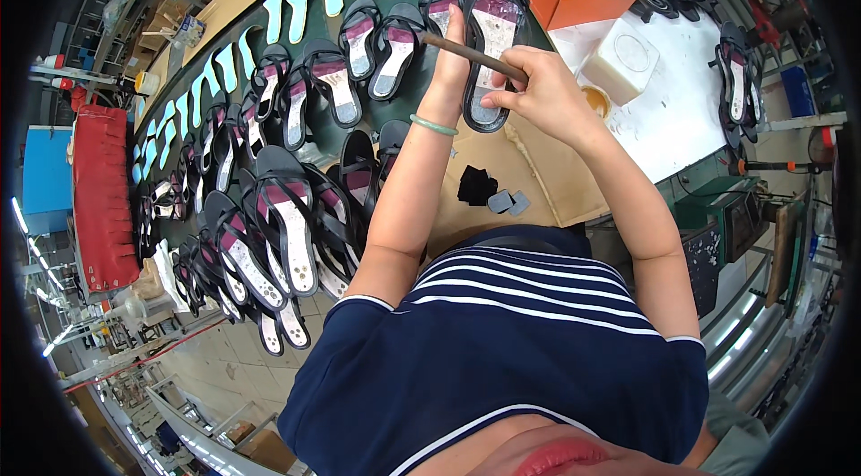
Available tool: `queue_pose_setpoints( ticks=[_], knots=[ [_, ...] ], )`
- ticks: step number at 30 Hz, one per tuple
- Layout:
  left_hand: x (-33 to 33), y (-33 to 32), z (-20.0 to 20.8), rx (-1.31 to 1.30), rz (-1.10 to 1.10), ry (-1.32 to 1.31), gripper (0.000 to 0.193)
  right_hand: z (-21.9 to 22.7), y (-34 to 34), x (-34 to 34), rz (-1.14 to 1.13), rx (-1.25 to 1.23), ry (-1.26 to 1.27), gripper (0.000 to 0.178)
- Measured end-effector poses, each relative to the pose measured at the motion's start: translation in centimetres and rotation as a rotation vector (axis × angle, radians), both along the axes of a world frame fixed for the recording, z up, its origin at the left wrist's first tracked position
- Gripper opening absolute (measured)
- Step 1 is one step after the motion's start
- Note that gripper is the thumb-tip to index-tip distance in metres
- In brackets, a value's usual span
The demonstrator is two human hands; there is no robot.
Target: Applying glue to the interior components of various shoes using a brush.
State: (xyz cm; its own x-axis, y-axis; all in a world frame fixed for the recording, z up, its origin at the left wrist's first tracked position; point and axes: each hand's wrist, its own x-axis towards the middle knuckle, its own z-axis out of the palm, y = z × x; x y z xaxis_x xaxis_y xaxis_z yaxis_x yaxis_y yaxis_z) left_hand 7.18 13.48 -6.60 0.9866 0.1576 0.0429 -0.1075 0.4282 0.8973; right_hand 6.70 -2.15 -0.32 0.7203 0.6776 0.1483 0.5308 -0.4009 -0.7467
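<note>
Up in front of me, my left hand is closed on the left side of a black strappy sandal, its fingers mostly behind the shoe. The sandal's inner sole is pale at the heel and purple toward the toe. My right hand pinches a thin brown stick, which slants across the sandal; whatever tip lies inside the hand is hidden. The right thumb is over the sandal's heel area. Below, on brown cardboard, lie black fabric pieces and small grey pads.
Rows of similar sandals crowd the green table at left, with pale blue-edged insole pieces along its far side. To the right stand a white block-shaped container, a cup of amber liquid and an orange box. More sandals hang over the right edge.
</note>
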Motion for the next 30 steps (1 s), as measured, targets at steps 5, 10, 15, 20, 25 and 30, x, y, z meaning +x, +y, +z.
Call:
queue_pose_setpoints(
  ticks=[5, 10, 15, 20, 25, 30],
  knots=[
    [0.1, 0.2, -0.2, -0.227, 0.002, 0.065, 0.072, 1.8, -1.6, -0.4, -0.149, 0.160, 0.126, 0.030],
    [-0.4, 1.0, 0.3, -0.342, -0.073, 0.070, 0.070, 5.6, -7.9, 0.6, -0.235, 0.790, 0.424, 0.026],
    [-0.5, 1.4, 0.4, -0.316, -0.072, 0.037, 0.068, 5.7, -13.4, 0.6, -0.249, 1.007, 0.299, 0.049],
    [0.4, 1.7, -0.8, -0.331, -0.087, 0.043, 0.061, 3.2, -19.2, 0.1, -0.393, 0.832, 0.130, 0.057],
    [0.5, -0.6, 0.0, -0.347, 0.035, 0.020, 0.066, 1.0, -18.4, -2.7, -0.434, 0.798, 0.240, 0.067],
    [0.3, -2.7, 1.2, -0.395, 0.222, -0.135, 0.063, 1.6, -13.5, -5.9, -0.187, 0.693, 0.045, 0.016]
  ],
)
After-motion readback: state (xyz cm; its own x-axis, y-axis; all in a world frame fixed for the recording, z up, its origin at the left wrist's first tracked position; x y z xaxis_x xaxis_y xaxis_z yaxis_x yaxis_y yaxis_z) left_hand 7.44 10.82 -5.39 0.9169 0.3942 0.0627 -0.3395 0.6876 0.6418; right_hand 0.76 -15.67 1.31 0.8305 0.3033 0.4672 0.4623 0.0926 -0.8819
